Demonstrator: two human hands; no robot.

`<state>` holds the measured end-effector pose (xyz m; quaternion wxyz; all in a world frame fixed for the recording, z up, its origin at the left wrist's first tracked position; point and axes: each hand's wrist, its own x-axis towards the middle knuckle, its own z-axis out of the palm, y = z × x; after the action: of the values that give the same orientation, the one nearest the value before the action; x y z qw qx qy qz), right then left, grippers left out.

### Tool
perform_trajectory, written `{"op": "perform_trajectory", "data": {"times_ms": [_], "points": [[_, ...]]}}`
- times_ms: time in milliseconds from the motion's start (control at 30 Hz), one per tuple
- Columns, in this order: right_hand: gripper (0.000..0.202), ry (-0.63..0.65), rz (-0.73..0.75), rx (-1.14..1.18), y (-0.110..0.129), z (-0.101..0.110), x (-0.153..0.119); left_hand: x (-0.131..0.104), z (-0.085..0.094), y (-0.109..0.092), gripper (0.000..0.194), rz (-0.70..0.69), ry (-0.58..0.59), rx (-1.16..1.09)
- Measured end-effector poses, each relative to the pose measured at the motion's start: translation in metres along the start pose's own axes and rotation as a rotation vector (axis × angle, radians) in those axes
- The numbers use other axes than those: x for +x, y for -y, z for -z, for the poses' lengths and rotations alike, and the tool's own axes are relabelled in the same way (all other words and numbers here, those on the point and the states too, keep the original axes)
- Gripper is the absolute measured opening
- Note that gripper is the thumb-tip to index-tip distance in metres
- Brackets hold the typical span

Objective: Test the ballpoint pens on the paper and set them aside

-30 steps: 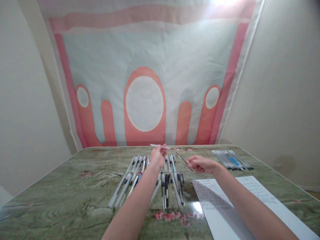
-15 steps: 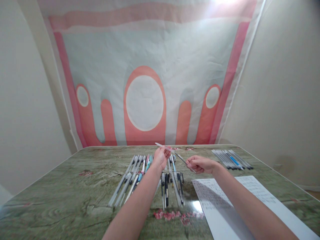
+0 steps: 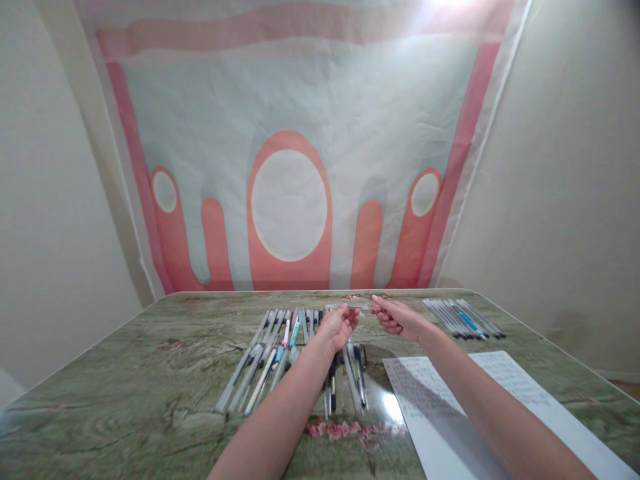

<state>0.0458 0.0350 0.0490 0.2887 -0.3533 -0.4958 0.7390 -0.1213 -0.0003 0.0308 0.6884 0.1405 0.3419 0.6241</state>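
My left hand [image 3: 340,328] is closed round a clear pen barrel [image 3: 357,307], which lies nearly level above the far part of the table. My right hand [image 3: 397,318] is just to its right, thumb and forefinger pinched at the barrel's right end on a thin pen refill mostly hidden by the fingers. How deep the refill sits in the barrel is too small to make out. Below and left of my left hand lie several pens [image 3: 241,380] in two rows, some partly covered by my left forearm.
A row of pens [image 3: 457,319], one with a blue part, lies at the back right. Sheets of paper with handwriting [image 3: 435,400] rest under my right forearm. The wood-patterned table [image 3: 125,400] ends at a hanging pink and grey cloth [image 3: 290,273].
My hands have come closer together. The barrel has turned from slanting to nearly level, and the dark refill that showed between the hands is now mostly out of sight.
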Motion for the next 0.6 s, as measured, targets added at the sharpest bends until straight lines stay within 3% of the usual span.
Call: {"op": "perform_trajectory", "data": {"times_ms": [100,267,400,500,600], "points": [[0.029,-0.061,-0.018,0.105,0.000,0.002,0.005,0.002,0.000,-0.003,0.012,0.021,-0.020,-0.098],[0.008,-0.238,0.089,0.281,-0.006,0.006,0.017,0.005,0.000,-0.007,0.012,0.041,-0.060,-0.174],[0.024,-0.225,0.199,0.255,-0.009,0.004,0.017,0.006,0.001,-0.008,0.014,0.064,-0.051,-0.208],[0.020,-0.162,0.264,0.195,-0.009,-0.001,0.013,0.006,0.002,-0.007,0.015,0.067,-0.036,-0.212],[0.016,-0.184,0.359,0.108,-0.009,-0.006,0.010,0.006,0.002,-0.004,0.014,0.058,-0.033,-0.192]]}}
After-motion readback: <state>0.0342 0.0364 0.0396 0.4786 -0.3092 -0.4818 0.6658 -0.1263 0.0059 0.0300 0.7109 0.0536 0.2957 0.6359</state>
